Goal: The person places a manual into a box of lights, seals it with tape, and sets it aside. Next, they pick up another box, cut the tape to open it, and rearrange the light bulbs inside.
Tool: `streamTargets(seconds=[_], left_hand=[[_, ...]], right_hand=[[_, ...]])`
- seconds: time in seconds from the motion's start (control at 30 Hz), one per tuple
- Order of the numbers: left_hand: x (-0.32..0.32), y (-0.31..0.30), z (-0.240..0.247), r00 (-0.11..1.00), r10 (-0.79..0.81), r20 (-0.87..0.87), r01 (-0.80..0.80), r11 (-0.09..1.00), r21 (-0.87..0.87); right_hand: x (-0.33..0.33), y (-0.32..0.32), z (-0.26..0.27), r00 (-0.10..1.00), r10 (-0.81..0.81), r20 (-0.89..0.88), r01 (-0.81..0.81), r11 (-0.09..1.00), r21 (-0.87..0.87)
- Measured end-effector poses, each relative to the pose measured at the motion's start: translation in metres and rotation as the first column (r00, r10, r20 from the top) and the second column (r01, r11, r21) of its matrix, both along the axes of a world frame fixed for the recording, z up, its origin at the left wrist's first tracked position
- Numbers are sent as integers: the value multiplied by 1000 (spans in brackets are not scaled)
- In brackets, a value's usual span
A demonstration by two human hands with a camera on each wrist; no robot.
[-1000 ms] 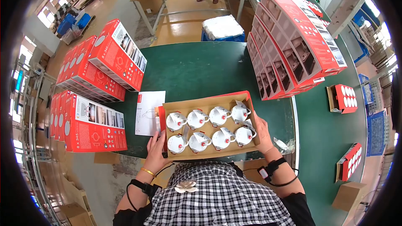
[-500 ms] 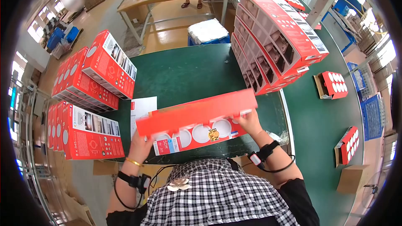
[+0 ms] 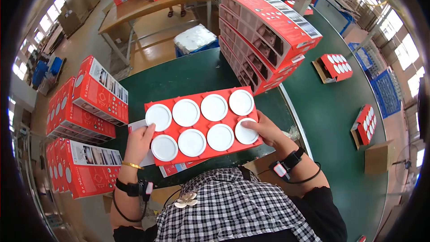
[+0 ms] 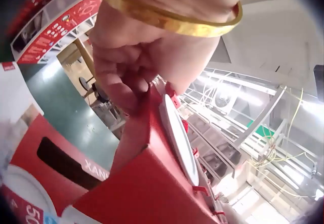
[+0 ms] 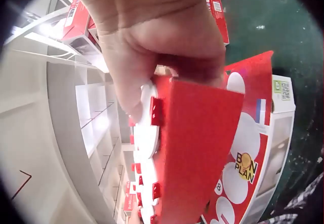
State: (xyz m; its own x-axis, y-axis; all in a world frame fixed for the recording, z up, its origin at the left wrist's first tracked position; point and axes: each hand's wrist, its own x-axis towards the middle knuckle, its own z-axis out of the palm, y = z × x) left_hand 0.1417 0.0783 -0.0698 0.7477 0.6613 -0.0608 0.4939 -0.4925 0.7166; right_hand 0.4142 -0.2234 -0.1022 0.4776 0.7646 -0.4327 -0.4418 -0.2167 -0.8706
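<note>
Both hands hold a red cardboard tray (image 3: 204, 124) set with two rows of white round lights (image 3: 214, 107), their flat faces up. My left hand (image 3: 139, 143) grips its left end, thumb on the top edge and fingers curled beneath, as the left wrist view shows. At the other end my right hand (image 3: 267, 129) grips with the thumb over the nearest light and its fingers mostly hidden behind the tray. Below the tray a printed red carton (image 5: 258, 127) lies on the green table, largely covered in the head view.
Red cartons (image 3: 89, 125) are stacked at the left, and a taller stack of cartons (image 3: 268, 31) stands at the right back. A white sheet (image 3: 135, 126) pokes out beside the tray. Filled red trays (image 3: 338, 68) sit on the green surface (image 3: 322, 121) to the right.
The tray has been turned over, from its brown inside with wired light backs facing up to the white faces up. Both hands stayed on its ends. The view has swung right.
</note>
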Motion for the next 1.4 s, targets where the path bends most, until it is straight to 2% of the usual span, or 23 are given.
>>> streamTargets(seconds=[0.13, 0.27, 0.37, 0.47, 0.57, 0.6, 0.67, 0.7, 0.73, 0.77, 0.8, 0.87, 0.9, 0.93, 1.0, 1.03, 1.07, 1.13, 1.17, 1.2, 1.27, 1.3, 1.4], left_hand=[[-3, -24, 3, 997, -61, 48, 66, 992, -111], [1, -24, -4, 984, -170, 48, 177, 962, -207], [15, -34, -3, 961, -248, 122, 271, 935, -230], [29, -40, 9, 923, -380, 62, 382, 881, -279], [39, -44, -1, 855, -375, 360, 519, 632, -576], [44, -46, -8, 850, -383, 361, 526, 631, -570], [55, -53, -27, 922, -224, 316, 372, 740, -561], [58, -54, -45, 903, -367, 222, 403, 903, -149], [59, -57, -71, 893, -446, 65, 445, 895, 29], [59, -67, -99, 879, -477, -8, 470, 862, 190], [56, -85, -112, 865, -493, -89, 492, 802, 338], [53, -117, -107, 807, -546, -223, 582, 676, 453], [54, -131, -108, 742, -578, -338, 670, 645, 368], [52, -135, -110, 743, -577, -339, 669, 645, 369], [44, -140, -117, 618, -734, -281, 765, 477, 434], [41, -143, -108, 554, -780, -290, 819, 448, 358], [35, -141, -104, 504, -810, -299, 841, 382, 382], [22, -139, -104, 560, -740, -373, 822, 439, 364], [11, -136, -111, 577, -671, -465, 803, 360, 475], [4, -149, -106, 576, -664, -477, 806, 364, 467], [-3, -190, -91, 716, -638, -284, 691, 590, 417], [-5, -213, -96, 711, -635, -302, 690, 544, 477], [-2, -275, -116, 826, -530, -191, 536, 636, 555]], right_hand=[[-32, -39, 4, 995, -104, 0, 104, 993, -48], [-71, -79, 9, 961, -88, -261, 95, 995, 14], [-107, -112, -11, 907, -230, -354, 250, 968, 10], [-135, -151, -26, 849, -373, -374, 433, 897, 87], [-163, -191, -38, 767, -553, -325, 625, 759, 183], [-171, -203, -41, 743, -596, -306, 665, 712, 227], [-187, -228, -56, 667, -671, -323, 745, 611, 268], [-194, -235, -56, 623, -696, -357, 782, 558, 276], [-199, -242, -57, 580, -715, -391, 815, 506, 284], [-199, -264, -81, 589, -694, -414, 804, 453, 385], [-200, -263, -73, 508, -754, -416, 851, 365, 377], [-191, -282, -69, 551, -750, -365, 801, 354, 483], [-188, -262, -38, 332, -895, -299, 908, 216, 360], [-179, -295, -53, 567, -752, -337, 779, 357, 515], [-167, -315, -49, 501, -785, -364, 816, 289, 501], [-164, -306, -32, 318, -877, -361, 908, 171, 382], [-158, -322, -34, 319, -876, -361, 911, 179, 371], [-147, -350, -40, 469, -782, -411, 849, 271, 453], [-146, -356, -39, 435, -809, -396, 867, 257, 428], [-144, -358, -37, 436, -803, -406, 870, 261, 418], [-141, -368, -36, 446, -783, -433, 871, 269, 410], [-139, -378, -41, 501, -720, -480, 848, 296, 440], [-138, -394, -56, 489, -713, -503, 861, 304, 407]])
